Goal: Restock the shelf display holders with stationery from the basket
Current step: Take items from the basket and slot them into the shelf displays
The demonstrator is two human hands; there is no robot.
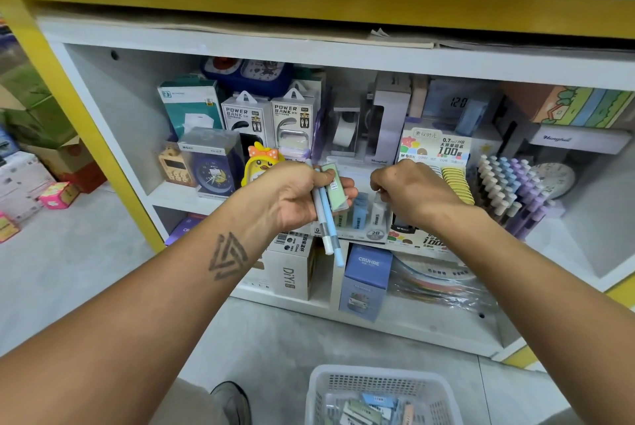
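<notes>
The left hand [302,194] grips two pens [326,222], one white and one pale blue, plus a green lead case [335,189], in front of the middle shelf's [178,196] front edge. The right hand [412,191] has its fingers curled down into the lead-refill display holder [364,218] on that shelf; whether it pinches anything I cannot tell. The white basket [381,397] of stationery sits on the floor below.

On the middle shelf [178,196], the alarm clock [211,175] stands at the left with two power bank boxes [271,119] behind it and to its right. The lead-refill display holder [364,218] sits at the shelf's front edge, and the pen rack [512,189] is to its right. Below the holder stands the CRUHRE box [366,278], and the basket [381,393] sits on the floor in front of the shelf.
</notes>
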